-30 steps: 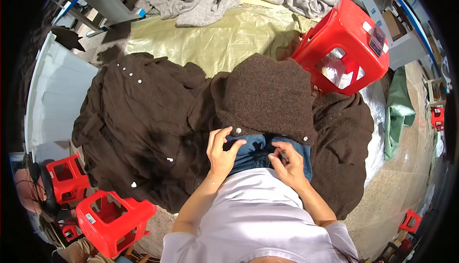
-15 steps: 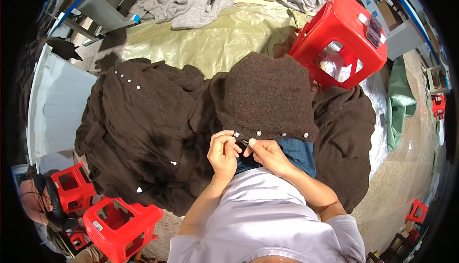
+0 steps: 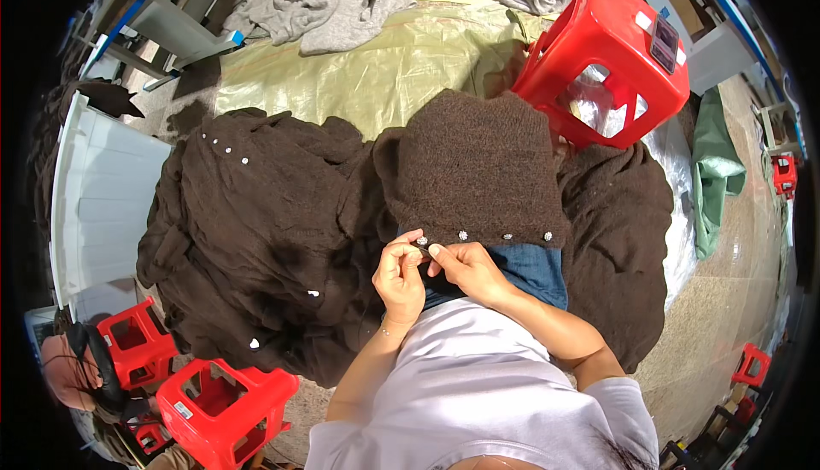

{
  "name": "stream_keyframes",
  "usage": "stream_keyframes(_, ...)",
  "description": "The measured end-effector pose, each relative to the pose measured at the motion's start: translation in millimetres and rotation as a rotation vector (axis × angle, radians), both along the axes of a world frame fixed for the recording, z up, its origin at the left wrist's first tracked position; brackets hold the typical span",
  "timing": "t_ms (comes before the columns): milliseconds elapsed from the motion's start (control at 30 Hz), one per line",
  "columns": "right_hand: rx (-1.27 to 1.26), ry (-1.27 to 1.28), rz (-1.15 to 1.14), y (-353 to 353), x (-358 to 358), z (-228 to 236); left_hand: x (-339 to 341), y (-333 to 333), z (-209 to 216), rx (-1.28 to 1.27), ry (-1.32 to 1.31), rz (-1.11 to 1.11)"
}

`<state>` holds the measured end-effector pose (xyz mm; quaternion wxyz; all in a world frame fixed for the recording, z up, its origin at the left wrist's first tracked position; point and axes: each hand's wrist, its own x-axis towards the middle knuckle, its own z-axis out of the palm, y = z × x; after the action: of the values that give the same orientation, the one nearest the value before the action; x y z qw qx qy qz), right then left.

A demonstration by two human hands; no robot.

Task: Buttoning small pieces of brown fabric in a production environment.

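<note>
Head view: A person in a pale shirt (image 3: 461, 376) and jeans (image 3: 534, 274) is working bare-handed over a brown knit (image 3: 478, 163) that is lying across the lap. The left hand (image 3: 400, 278), a thin bracelet (image 3: 385, 330) circling its wrist, is pinching the hem's left corner just beside a sparkling button (image 3: 423, 240). The right hand (image 3: 471, 271) is meeting it there, thumb near the left fingertips; whether it is gripping cloth or some small dark thing, one cannot tell. Three more buttons (image 3: 463, 235) are running along the hem toward the right. On either side, a brown pile (image 3: 256, 205) and a smaller heap (image 3: 615, 248) are spreading out, the former showing a few white specks (image 3: 254, 344). A red stool (image 3: 205, 432) is standing at lower left, and a white bin (image 3: 107, 188) is leaning beyond the brown pile. Farther off, a yellow sheet (image 3: 325, 86) is covering the floor, and a taller stool (image 3: 589, 52) is bearing a phone (image 3: 664, 43). A green cloth (image 3: 716, 180) is lying at right, while grey knits (image 3: 342, 5) are crumpling together at the far edge
</note>
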<state>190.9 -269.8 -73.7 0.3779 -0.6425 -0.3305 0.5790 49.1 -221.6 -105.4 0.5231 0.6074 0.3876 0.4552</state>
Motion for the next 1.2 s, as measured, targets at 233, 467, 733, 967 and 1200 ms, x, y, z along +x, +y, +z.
stream_keyframes(233,0.008,0.023,-0.052,1.2,0.1,1.1,-0.6,-0.2,-3.4,0.04,0.023,-0.026)
stream_keyframes(467,0.016,0.048,-0.117,0.6,-1.2,-4.0,-0.2,-0.4,-5.7,0.048,0.031,-0.032)
stream_keyframes(733,0.208,0.02,-0.138,-12.5,16.4,0.3,-16.5,20.1,-28.1,-0.052,0.025,0.104)
stream_keyframes(967,0.316,-0.963,-0.045,-26.4,62.3,9.7,-22.6,49.7,-22.2,-0.083,-0.023,0.043)
stream_keyframes(1200,0.417,-0.602,-0.025,-5.3,53.4,12.4,-44.3,81.3,5.4,-0.007,0.082,0.135)
